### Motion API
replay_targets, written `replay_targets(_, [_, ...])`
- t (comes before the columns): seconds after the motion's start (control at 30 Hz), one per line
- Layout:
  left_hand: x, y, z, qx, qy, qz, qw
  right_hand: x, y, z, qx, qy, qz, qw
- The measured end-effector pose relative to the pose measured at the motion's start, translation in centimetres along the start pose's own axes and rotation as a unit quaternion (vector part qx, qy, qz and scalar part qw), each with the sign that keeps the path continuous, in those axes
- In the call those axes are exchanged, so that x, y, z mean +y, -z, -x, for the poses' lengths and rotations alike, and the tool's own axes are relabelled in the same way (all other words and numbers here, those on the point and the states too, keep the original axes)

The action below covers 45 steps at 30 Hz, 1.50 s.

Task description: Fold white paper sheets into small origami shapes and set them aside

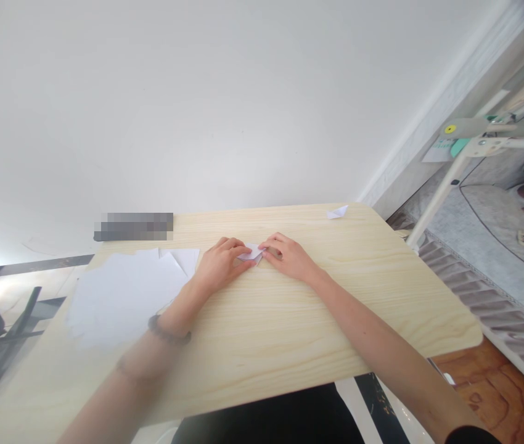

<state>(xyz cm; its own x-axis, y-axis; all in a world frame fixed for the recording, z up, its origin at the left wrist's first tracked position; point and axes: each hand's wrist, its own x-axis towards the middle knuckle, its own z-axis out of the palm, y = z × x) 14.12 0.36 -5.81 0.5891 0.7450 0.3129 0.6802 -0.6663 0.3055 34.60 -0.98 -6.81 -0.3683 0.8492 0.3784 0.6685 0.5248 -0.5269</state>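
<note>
Nearest item: dark cloth [280, 416] at the bottom edge, below the near rim of the table [290, 345]. Table: pale wood grain, rounded corners, set against a white wall [197, 92].

Left hand [219, 266]: came in from the lower left, bead bracelet [169, 336] on the wrist. Fingers were curled close together, with the tips closed on the left end of the paper [253, 252].

Right hand [291, 257]: came in from the lower right. Fingers were together and bent, with the tips closed on the paper's right end. Whether either thumb lay beneath the piece could not be told.

Paper: one small white folded piece, flat on the table about mid-width and toward the far side. It lay between the two hands and touched both. Judged very light, thin and limp. It would likely slide on the smooth wood unless pinned, take a crease readily and keep it, and tear or crumple under a hard pull. Best taken by a corner or a folded edge with the fingertips, one hand pinning while the other worked.

Sheets [123, 296]: loose white pile, unevenly overlapped, just left of the left hand and wrist.

Scrap [337, 212]: small white folded bit at the table's far right edge, well apart from both hands.

Bar [133, 226]: dark and blurred, at the far left edge; not identifiable.

Lamp [470, 132]: pale jointed arm on a slanted pole, beyond the table's right side.
</note>
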Motion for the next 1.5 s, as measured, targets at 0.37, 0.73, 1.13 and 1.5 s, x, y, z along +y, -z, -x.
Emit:
replay_targets(0.37, [0.1,-0.3,0.0,0.032,0.048,0.033,0.998,0.6,-0.5,-0.1,0.046,-0.01,-0.046,0.998])
replay_targets(0.73, [-0.6,-0.4,-0.3,0.03,0.147,0.253,0.956,0.1,-0.7,-0.3,0.091,0.0,-0.142,0.986])
replay_targets(1.13, [-0.3,-0.1,-0.5,0.016,0.172,0.516,0.839,0.1,-0.1,-0.1,0.028,-0.055,-0.248,0.967])
replay_targets(1.5, [0.2,0.2,-0.4,-0.01,0.155,0.5,0.852,0.3,0.1,-0.1,-0.004,-0.079,-0.287,0.955])
